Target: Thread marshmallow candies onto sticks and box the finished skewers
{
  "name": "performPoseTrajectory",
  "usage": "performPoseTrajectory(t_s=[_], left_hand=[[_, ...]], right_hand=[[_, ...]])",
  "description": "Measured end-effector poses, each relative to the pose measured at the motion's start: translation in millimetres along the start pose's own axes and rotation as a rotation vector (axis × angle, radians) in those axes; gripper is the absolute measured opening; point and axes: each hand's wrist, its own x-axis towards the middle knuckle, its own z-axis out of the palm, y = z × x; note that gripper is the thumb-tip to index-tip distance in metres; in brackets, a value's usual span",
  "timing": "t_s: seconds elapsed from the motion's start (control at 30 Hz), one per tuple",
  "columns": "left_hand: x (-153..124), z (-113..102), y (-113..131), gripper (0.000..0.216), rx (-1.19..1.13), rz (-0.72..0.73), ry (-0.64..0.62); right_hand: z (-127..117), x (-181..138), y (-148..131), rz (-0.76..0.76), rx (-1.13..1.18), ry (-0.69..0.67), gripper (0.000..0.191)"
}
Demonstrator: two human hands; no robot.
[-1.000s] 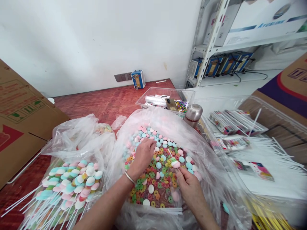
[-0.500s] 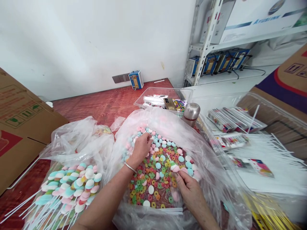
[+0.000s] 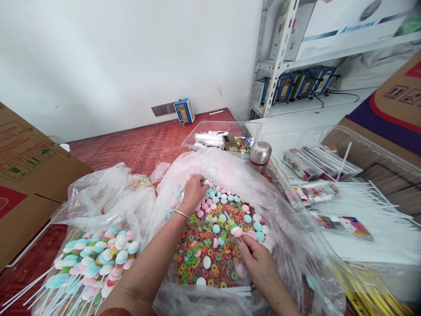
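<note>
My left hand [image 3: 194, 192] reaches to the far side of the candy pile, fingertips bent down among pink, blue and white marshmallows [image 3: 215, 193]. Its fingers are pressed together, and whatever lies between them is hidden. Nearer me on the right, my right hand [image 3: 256, 254] pinches a candy skewer [image 3: 236, 231] with pink and white marshmallows and a green gummy ring; its white stick tip points up and left. Below both hands spread loose gummy rings [image 3: 204, 239] in red, green, yellow and orange. A clear plastic bag [image 3: 226, 164] is rolled open around the candy.
Finished candy skewers [image 3: 95, 259] lie piled at left beside a cardboard box [image 3: 29, 162]. Behind the bag stand a steel flask [image 3: 259, 154] and a clear bin [image 3: 187, 142] holding a phone [image 3: 231, 143]. White sticks [image 3: 371, 219] and packets lie at right.
My left hand has shifted slightly up and left over the far marshmallows. My right hand keeps its hold on the skewer. The whole view has moved a little.
</note>
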Motion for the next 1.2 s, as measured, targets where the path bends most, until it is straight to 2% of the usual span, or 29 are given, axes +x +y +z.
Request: performPoseTrajectory(t_s=[0.17, 0.27, 0.4, 0.5, 0.6, 0.67, 0.8, 0.9, 1.03, 1.2], left_hand=[[-32.5, -3.1, 14.0, 0.015, -0.147, 0.002, -0.039], [-65.3, -9.3, 29.3, 0.031, -0.397, -0.017, -0.222], [-106.8, -16.5, 48.6, 0.035, -0.925, -0.218, -0.543], [-122.5, -17.7, 54.6, 0.041, -1.059, -0.350, -0.606], [-126.0, -14.7, 52.9, 0.044, -1.091, -0.400, -0.578], [-124.9, -11.8, 49.7, 0.041, -1.058, -0.400, -0.516], [-120.4, -8.8, 44.3, 0.032, -0.950, -0.364, -0.339], [-117.8, -9.2, 43.4, 0.029, -0.904, -0.359, -0.264], [-117.3, -9.4, 43.9, 0.027, -0.870, -0.333, -0.250], [-119.5, -6.9, 41.5, 0.025, -0.852, -0.291, -0.260]], right_hand=[[0.0, -0.2, -7.2, -0.034, 0.006, 0.047, 0.040], [0.8, 0.2, -18.1, -0.064, 0.039, 0.115, 0.038], [4.0, 5.6, -31.3, -0.124, 0.062, 0.226, 0.035], [5.6, 11.0, -35.0, -0.123, 0.027, 0.252, 0.030], [3.4, 11.6, -36.3, -0.130, -0.015, 0.248, 0.031], [0.0, 7.5, -36.4, -0.128, -0.045, 0.234, 0.033], [-6.4, -9.0, -33.4, -0.091, -0.083, 0.079, 0.038], [-6.5, -20.6, -29.8, -0.062, 0.001, -0.028, 0.039], [-4.4, -25.4, -28.5, -0.018, 0.135, -0.070, 0.039], [-6.3, -24.2, -31.0, 0.119, 0.272, -0.142, 0.037]])
